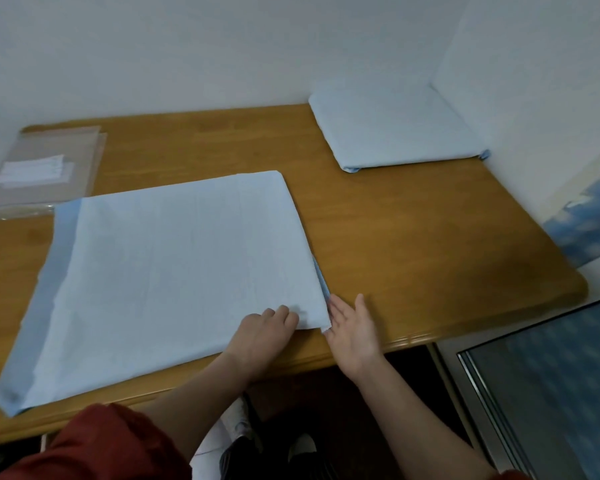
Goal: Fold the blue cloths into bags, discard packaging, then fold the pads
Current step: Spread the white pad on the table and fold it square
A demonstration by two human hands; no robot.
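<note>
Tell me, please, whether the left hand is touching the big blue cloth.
Touching. The head view shows the left hand, fingers curled, on the blue cloth at its near corner.

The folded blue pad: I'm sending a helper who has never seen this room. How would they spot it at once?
Start at the wooden table and go to its far right corner, where the white walls meet. The folded blue pad lies there as a compact square. Unlike the larger blue pad spread flat near the front edge, it is smaller and thicker, with its edges tucked under.
</note>
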